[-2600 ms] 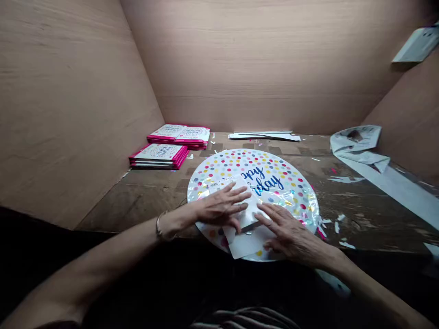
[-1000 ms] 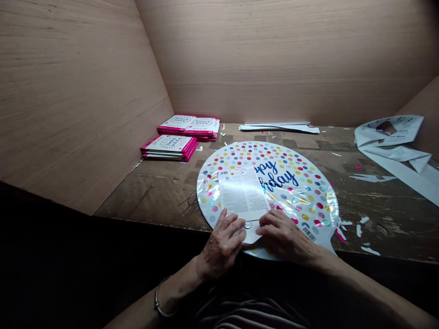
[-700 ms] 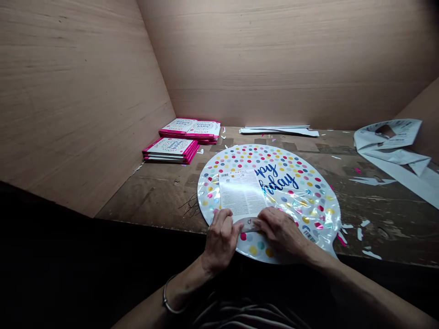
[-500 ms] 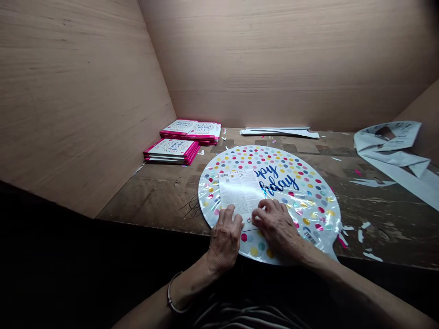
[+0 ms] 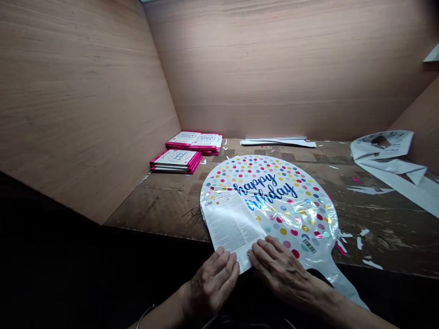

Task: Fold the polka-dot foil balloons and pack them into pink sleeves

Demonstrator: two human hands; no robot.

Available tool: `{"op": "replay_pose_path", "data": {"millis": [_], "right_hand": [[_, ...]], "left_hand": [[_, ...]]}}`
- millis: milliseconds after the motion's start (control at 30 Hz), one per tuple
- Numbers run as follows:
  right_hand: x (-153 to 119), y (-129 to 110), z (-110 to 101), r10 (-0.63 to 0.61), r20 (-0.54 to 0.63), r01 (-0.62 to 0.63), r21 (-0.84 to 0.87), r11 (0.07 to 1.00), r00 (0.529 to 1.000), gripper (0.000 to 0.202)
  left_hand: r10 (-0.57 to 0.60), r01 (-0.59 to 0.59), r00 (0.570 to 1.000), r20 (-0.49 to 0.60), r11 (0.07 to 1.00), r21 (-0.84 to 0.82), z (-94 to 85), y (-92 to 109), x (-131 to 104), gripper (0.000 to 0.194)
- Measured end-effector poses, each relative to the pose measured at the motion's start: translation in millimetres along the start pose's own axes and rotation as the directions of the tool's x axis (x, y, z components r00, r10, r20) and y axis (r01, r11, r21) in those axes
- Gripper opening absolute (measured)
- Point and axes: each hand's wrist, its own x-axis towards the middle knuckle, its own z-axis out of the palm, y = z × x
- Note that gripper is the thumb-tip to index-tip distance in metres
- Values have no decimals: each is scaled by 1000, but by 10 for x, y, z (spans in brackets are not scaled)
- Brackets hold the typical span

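A white packet (image 5: pixel 230 224) with small print and a barcode is tilted over the near left part of a flat foil balloon (image 5: pixel 279 219). The balloon has coloured dots and blue "happy birthday" lettering. At the packet's near edge, my left hand (image 5: pixel 216 278) has its fingers closed on the left part. My right hand (image 5: pixel 279 267) grips the same edge at the right corner, its fingers bent over the packet. Both thumbs are mostly hidden. The balloon's tail (image 5: pixel 343 281) hangs past the table's front edge, beyond my right wrist.
Pink and white packets (image 5: pixel 175 158) lie in stacks at the back left. Folded white strips (image 5: pixel 277 142) rest by the back panel. A crumpled white sheet (image 5: pixel 394 160) lies at the right. Paper scraps (image 5: pixel 359 243) and dark thin strands (image 5: pixel 194 214) are on the wooden table (image 5: pixel 154 210).
Both hands have drawn the packet toward me and slightly left, past the balloon's near edge. More of the blue lettering shows. The camera view has tilted up a little.
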Motion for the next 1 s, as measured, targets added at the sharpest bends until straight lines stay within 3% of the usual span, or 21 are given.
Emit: {"op": "replay_pose_path", "data": {"millis": [67, 167, 267, 333, 400, 500, 567, 833, 1000], "right_hand": [[55, 57, -106, 21, -56, -19, 26, 999, 998, 36], [198, 248, -411, 53, -240, -40, 58, 997, 969, 32], [341, 428, -826, 126, -393, -90, 108, 990, 911, 28], [399, 478, -1104, 222, -375, -164, 181, 970, 900, 27], [416, 465, -1343, 320, -302, -243, 265, 933, 898, 26], [374, 363, -1588, 404, -195, -323, 347, 881, 894, 23], [320, 270, -1676, 426, -165, -364, 308, 879, 889, 23], [89, -97, -1674, 396, -127, -397, 24, 918, 909, 34], [87, -298, -1570, 457, -103, -467, -99, 879, 883, 37]], "left_hand": [[-43, 37, 995, -87, 997, -68, -112, -71, 207, 31], [-160, 107, 969, -187, 958, -266, -350, -155, 664, 24], [-418, 280, 887, -193, 822, -495, -598, -213, 1117, 14], [-605, 420, 791, -91, 644, -639, -727, -256, 1355, 7], [-692, 509, 714, 107, 407, -759, -813, -298, 1533, 8], [-622, 585, 659, 422, 71, -808, -878, -299, 1698, 15], [-589, 619, 623, 514, -30, -785, -900, -228, 1752, 17], [-615, 687, 561, 555, -28, -726, -849, 169, 1755, 15], [-609, 708, 584, 537, 58, -704, -784, 294, 1673, 20]]}}
